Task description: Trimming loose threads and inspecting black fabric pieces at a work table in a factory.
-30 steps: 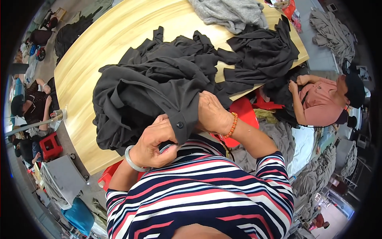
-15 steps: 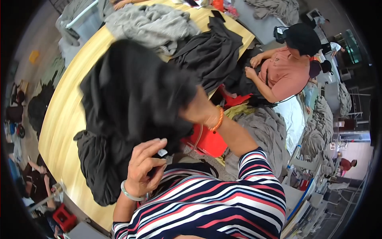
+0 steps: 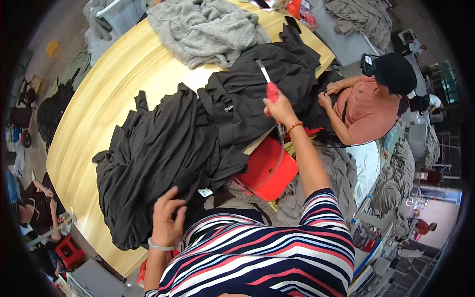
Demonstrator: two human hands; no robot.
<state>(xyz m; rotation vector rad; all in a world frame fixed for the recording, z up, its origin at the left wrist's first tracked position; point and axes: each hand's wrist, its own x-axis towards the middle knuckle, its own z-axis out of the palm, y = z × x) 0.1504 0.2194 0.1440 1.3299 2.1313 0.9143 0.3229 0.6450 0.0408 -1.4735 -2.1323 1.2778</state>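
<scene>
My right hand (image 3: 281, 110) grips an air blow gun (image 3: 271, 91) with a red handle and a thin pale nozzle. A clear hose trails from it toward my lap. The nozzle is over a dark grey garment (image 3: 247, 94) on the table's right part. My left hand (image 3: 167, 218) is low by the near edge of a heap of dark garments (image 3: 153, 148), its fingers loosely bent and apart, nothing in them. Beside it a small white label (image 3: 204, 192) shows at the edge of the dark cloth.
A light grey knitted heap (image 3: 205, 29) lies at the far side of the wooden table (image 3: 74, 148). A black phone (image 3: 293, 24) is near the far right edge. A red stool (image 3: 269, 171) stands below the table. At the right, a co-worker (image 3: 368, 109) in pink handles dark cloth.
The dark garment that was lifted and blurred in front of my right hand now lies on the heap. My right hand has moved up and right and now holds the air blow gun.
</scene>
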